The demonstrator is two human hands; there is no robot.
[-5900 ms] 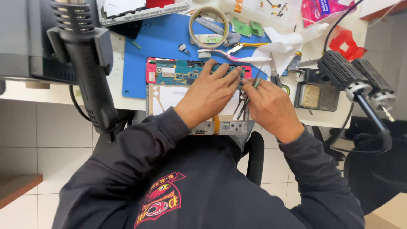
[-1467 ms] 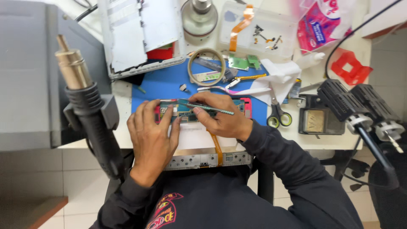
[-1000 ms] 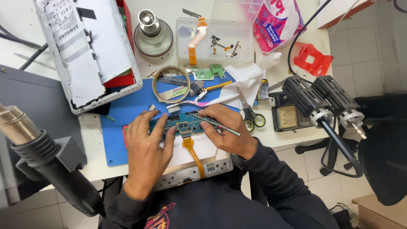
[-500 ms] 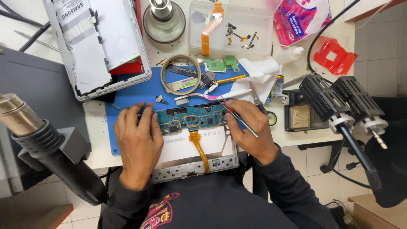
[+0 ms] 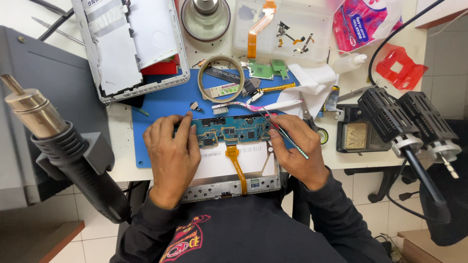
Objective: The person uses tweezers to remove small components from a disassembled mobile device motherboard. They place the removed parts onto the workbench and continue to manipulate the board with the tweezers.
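A person in a dark sleeve bends over an opened tablet chassis [image 5: 229,182] at the near edge of the desk [image 5: 119,141], its orange ribbon cable [image 5: 238,165] running from the frame up to the teal circuit board [image 5: 231,130] that lies across the top of the chassis. The left hand [image 5: 171,153], at nine o'clock from the board, lies flat with fingers spread, pressing the board's left end; its grip is open, holding nothing. The right hand [image 5: 296,151], at three o'clock, has its grip closed around a thin pair of tweezers [image 5: 282,134], whose tip reaches toward the board's upper right corner.

The risks look close at hand: a slip of the metal tip could scrape or bridge the small parts on the board, and any lift of the board with the ribbon attached could crease or tear that cable.

Beyond the board, at twelve o'clock on the blue mat [image 5: 161,104], lie a toothbrush [image 5: 258,106], a loose tape ring [image 5: 222,78] and small green boards [image 5: 265,69], easily swept aside by a wrist. Scissors [image 5: 308,117] sit just right of the hand. Farther off, at ten o'clock, rests a white back cover [image 5: 131,46]; at eight o'clock a hot-air nozzle [image 5: 36,114] stands near the left elbow, a burn hazard if warm.
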